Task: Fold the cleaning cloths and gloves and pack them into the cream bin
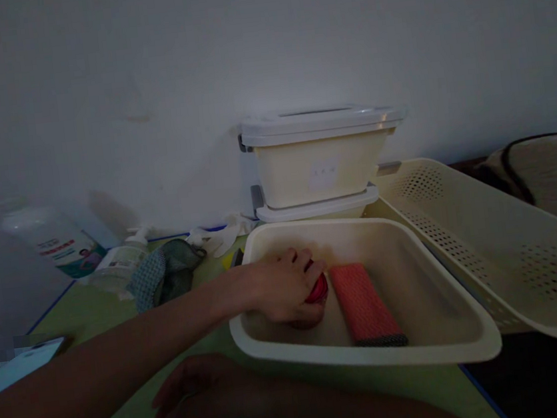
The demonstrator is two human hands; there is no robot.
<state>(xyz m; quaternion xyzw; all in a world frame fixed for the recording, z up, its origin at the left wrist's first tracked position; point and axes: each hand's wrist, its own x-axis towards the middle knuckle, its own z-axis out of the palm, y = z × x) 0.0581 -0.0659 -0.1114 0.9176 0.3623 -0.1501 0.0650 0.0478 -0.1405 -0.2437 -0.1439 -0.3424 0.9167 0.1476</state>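
Note:
My left hand (287, 287) reaches into a cream plastic bin (450, 350) with its fingers wrapped round a red rolled cloth (319, 289). Most of the roll is hidden under the palm and fingers. Beside it, on the bin floor, lies a folded coral-red cloth (364, 303) with a dark edge, apart from my hand. My right hand (199, 399) hangs in front of the bin, low over the green table (117, 382). Its fingers point left, loosely apart, and nothing is in them.
Behind the bin stand stacked lidded boxes (322, 170). A long perforated basket (493, 238) is on the right. To the left are a white bottle (55, 241), a pump bottle (123, 260), a grey-green cloth (165, 275) and a phone-like flat object (25, 365). The wall (142, 70) closes off the back.

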